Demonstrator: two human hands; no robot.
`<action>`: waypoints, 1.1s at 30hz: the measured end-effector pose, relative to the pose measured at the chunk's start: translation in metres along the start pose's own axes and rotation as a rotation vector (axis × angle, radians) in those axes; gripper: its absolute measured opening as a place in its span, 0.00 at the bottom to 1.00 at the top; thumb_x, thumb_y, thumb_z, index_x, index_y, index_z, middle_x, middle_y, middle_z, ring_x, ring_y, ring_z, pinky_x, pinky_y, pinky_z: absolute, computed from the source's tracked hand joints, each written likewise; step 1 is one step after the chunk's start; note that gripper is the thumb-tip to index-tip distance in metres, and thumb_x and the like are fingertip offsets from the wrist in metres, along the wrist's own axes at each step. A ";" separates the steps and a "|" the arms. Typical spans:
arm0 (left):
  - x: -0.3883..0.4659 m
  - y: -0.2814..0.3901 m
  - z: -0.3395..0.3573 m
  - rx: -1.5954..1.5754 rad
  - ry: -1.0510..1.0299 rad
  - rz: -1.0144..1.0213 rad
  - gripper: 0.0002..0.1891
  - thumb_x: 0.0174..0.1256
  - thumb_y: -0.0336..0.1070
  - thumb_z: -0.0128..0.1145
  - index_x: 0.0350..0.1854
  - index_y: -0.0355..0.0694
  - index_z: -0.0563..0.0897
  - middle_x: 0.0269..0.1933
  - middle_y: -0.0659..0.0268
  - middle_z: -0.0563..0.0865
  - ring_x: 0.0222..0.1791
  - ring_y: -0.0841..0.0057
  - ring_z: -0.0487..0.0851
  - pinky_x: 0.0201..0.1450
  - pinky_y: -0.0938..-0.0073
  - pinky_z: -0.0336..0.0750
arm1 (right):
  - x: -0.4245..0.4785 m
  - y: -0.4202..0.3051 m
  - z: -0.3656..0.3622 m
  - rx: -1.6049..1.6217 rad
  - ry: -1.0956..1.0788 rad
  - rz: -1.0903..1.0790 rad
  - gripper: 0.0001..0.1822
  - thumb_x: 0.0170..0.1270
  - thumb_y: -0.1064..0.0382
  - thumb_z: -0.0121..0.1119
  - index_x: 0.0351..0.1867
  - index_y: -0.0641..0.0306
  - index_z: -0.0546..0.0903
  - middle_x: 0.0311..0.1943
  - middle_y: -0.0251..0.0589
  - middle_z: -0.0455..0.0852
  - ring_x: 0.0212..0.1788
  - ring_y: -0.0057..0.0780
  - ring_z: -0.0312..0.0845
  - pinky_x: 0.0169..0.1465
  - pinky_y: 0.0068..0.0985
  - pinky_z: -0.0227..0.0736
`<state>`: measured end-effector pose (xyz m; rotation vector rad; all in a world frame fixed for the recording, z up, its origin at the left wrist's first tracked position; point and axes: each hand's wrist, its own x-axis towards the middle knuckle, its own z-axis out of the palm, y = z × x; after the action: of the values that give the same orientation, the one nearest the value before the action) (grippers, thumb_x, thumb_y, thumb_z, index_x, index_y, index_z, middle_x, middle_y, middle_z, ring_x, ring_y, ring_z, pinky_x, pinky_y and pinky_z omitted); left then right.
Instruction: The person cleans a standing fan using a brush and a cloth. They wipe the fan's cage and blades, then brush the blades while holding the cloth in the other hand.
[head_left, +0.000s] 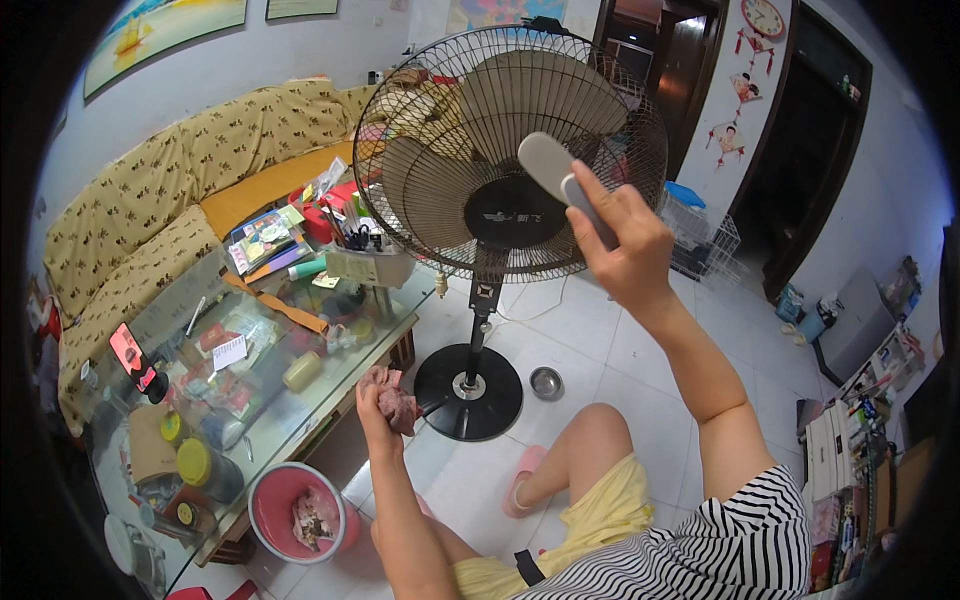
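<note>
A black pedestal fan (514, 211) with a wire guard stands in front of me. My right hand (626, 240) is raised before the right part of the guard and grips a grey-and-white flat brush (546, 159) by its handle; I cannot tell whether the brush touches the wires. Lower down, between the glass table and the fan's round base (450, 420), my left hand (379, 416) is closed around a crumpled reddish-brown cloth (396, 401). The fan's blades show behind the guard, and a plug (441, 283) hangs beneath its left side.
To the left stands a glass-topped table (277, 439) with jars, papers and a phone (131, 356) on a stand. A pink bin (262, 517) holding rubbish is beside it. On the tiled floor lie a metal bowl (546, 383) and, farther back, a wire cage (701, 244).
</note>
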<state>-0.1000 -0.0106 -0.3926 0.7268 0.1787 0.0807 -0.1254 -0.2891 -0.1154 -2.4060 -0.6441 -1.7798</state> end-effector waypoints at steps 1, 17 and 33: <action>-0.001 0.001 -0.001 0.007 0.000 -0.016 0.20 0.58 0.33 0.49 0.55 0.41 0.74 0.46 0.58 0.81 0.35 0.68 0.81 0.28 0.66 0.81 | 0.008 0.000 -0.002 -0.012 0.026 -0.008 0.28 0.59 0.60 0.71 0.64 0.45 0.82 0.23 0.33 0.74 0.20 0.27 0.74 0.25 0.28 0.72; 0.011 -0.012 -0.012 -0.035 -0.028 -0.028 0.21 0.55 0.29 0.48 0.54 0.36 0.74 0.47 0.58 0.80 0.43 0.67 0.82 0.36 0.67 0.80 | 0.057 0.002 0.014 -0.180 0.089 -0.141 0.26 0.62 0.57 0.69 0.64 0.45 0.82 0.24 0.34 0.74 0.22 0.27 0.77 0.24 0.26 0.75; 0.008 -0.011 -0.013 -0.015 -0.025 -0.009 0.20 0.57 0.29 0.47 0.55 0.36 0.74 0.48 0.59 0.78 0.53 0.66 0.82 0.32 0.65 0.81 | 0.000 0.000 0.035 -0.231 0.029 -0.161 0.32 0.58 0.62 0.71 0.67 0.45 0.79 0.23 0.33 0.71 0.22 0.26 0.74 0.25 0.27 0.74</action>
<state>-0.0946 -0.0092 -0.4102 0.7119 0.1574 0.0647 -0.0938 -0.2786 -0.1269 -2.5324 -0.6816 -2.0533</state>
